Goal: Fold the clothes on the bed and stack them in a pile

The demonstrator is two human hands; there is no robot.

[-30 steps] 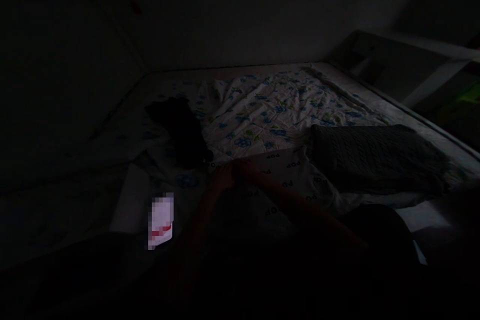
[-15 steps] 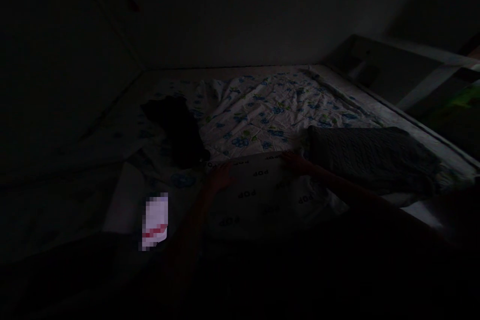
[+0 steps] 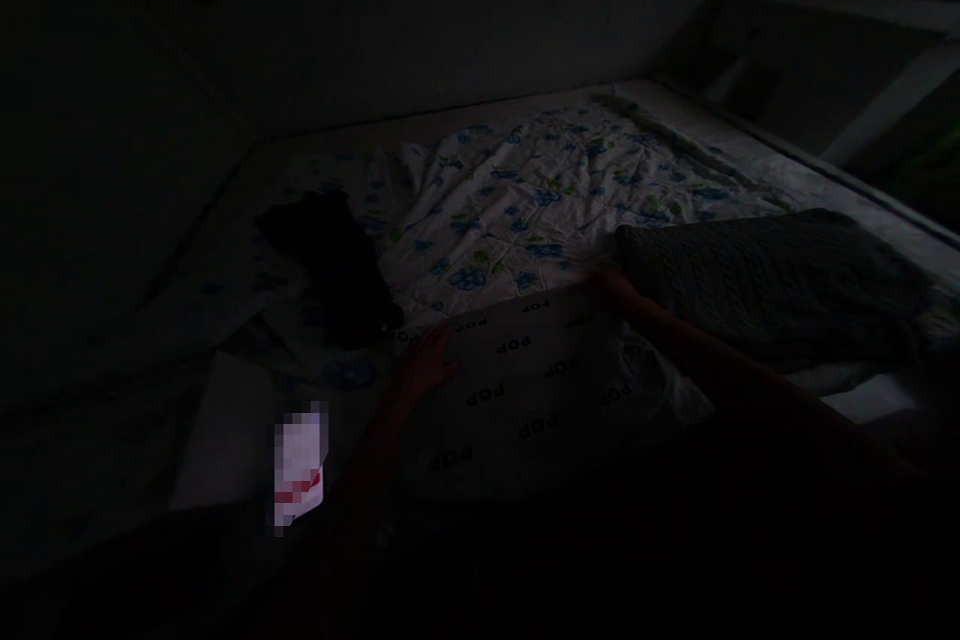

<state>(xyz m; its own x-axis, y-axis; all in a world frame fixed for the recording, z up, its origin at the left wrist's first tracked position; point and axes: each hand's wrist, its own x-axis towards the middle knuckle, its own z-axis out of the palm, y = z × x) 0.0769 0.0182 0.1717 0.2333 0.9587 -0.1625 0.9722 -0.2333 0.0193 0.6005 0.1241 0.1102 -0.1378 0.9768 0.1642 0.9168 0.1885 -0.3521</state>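
A pale cloth (image 3: 502, 390), printed all over with the word POP, lies spread in front of me on the bed; it may be a garment. My left hand (image 3: 427, 365) rests on its left edge, open, with the fingers laid flat. At the cloth's far right corner is my right hand (image 3: 616, 290), touching it. Dimness and blur hide whether those fingers lie flat or pinch the corner. Crumpled material (image 3: 671, 385) shows beside the cloth, below my right forearm.
The room is very dark. Blue flowers pattern the wrinkled bedsheet (image 3: 517, 190). A black garment (image 3: 330, 265) lies to the left, a grey cable-knit piece (image 3: 765, 280) to the right. Near my left forearm glows a phone screen (image 3: 300, 465), pixelated, close to a pale flat object (image 3: 225, 430).
My right hand has shifted right, to the cloth's far corner. My left hand stays at the left edge. The cloth looks flatter, with more of its print showing. The view has tilted slightly.
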